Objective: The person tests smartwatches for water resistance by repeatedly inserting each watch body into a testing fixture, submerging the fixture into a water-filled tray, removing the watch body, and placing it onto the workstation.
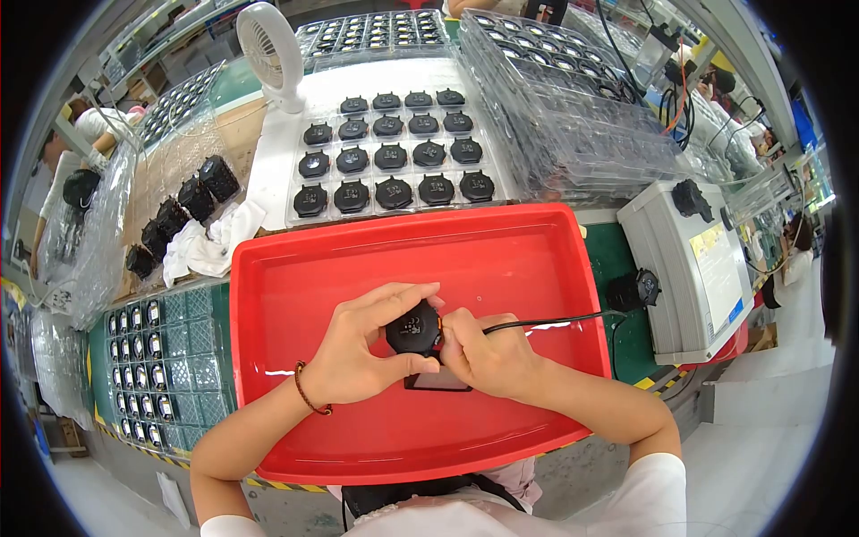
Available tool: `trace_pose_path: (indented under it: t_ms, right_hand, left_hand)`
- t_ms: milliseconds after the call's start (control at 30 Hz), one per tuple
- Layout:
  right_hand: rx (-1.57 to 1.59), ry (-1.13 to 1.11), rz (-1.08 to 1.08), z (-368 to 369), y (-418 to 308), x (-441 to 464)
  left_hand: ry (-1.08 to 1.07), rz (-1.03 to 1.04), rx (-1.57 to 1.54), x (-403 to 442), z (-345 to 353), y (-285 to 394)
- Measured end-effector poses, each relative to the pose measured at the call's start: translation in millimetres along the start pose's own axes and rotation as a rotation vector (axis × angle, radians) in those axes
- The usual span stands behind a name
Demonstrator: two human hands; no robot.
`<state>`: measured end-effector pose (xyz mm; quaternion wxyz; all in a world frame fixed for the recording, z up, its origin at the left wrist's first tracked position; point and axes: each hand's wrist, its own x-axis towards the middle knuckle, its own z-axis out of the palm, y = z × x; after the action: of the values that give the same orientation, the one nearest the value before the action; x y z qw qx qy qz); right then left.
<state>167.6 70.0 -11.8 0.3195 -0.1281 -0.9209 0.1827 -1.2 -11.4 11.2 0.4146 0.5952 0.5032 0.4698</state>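
Over the red tray (412, 225), my left hand (362, 345) is wrapped round a black round device (412, 329), thumb below it and fingers above. My right hand (490, 353) is closed at the device's right edge, pinching the end of a black cable (555, 320) that runs off to the right. Its fingertips hide the cable's end. A small flat dark rectangular object (438, 381) lies in the tray just below the hands.
Behind the red tray stands a clear tray of black devices (391, 157), with stacked plastic trays (573, 125) to its right. A white fan (271, 55), white cloth (213, 243), another device tray (143, 376) and a grey-white machine (693, 268) surround it. Other people are farther back.
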Motion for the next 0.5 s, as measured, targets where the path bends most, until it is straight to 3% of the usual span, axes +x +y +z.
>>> trace_pose_path:
  t_ms: [500]
  right_hand:
    - [0.092, -0.129, -0.062, -8.2, 7.9, 2.1]
  left_hand:
    - [-0.036, 0.079, 0.1, 0.9, -5.9, 3.2]
